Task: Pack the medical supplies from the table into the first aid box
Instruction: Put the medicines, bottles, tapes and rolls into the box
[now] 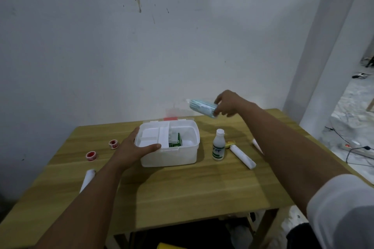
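A white plastic first aid box (169, 154) is seen open near the middle of the wooden counter (182, 192), with its lid raised at the back against the wall. Inside it, a white tray insert (153, 137) fills the left part, and a green carton (175, 142) stands in the compartment just to its right. The left hand (132, 150) is laid over the box's left wall and front rim; its grip is released, the fingers spread flat and the thumb stretched along the front edge.

At 1 o'clock from the box, a clear packet of pale blue face masks (203, 108) is held above the counter, tilted down to the right. The right hand's (229, 104) grip is clenched on the packet's right end.

At 3 o'clock from the box a white bottle (218, 146) with a green label stands upright, with a white roll (242, 156) lying just beyond it. At 9 o'clock two red-and-white tape rolls (91, 156) are set apart from the box, and another white roll (88, 178) lies at 8 o'clock.
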`<state>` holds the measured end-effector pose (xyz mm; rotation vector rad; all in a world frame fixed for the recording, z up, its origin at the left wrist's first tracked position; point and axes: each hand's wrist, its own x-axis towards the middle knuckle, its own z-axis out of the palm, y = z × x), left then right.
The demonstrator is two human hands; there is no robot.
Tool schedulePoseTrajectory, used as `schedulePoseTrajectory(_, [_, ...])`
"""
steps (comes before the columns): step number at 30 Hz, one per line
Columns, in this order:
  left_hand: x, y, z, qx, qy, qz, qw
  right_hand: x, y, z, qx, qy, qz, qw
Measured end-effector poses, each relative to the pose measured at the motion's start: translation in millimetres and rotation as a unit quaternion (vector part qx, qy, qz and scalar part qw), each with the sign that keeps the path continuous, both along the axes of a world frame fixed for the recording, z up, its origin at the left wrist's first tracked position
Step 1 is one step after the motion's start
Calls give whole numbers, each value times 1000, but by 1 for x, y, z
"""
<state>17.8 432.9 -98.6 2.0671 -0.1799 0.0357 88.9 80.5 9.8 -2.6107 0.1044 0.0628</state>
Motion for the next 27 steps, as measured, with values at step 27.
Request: schedulePoseTrajectory(27, [-5, -1, 2, 29, 8, 11, 1000, -35, 133, -42, -134, 53, 209, 967])
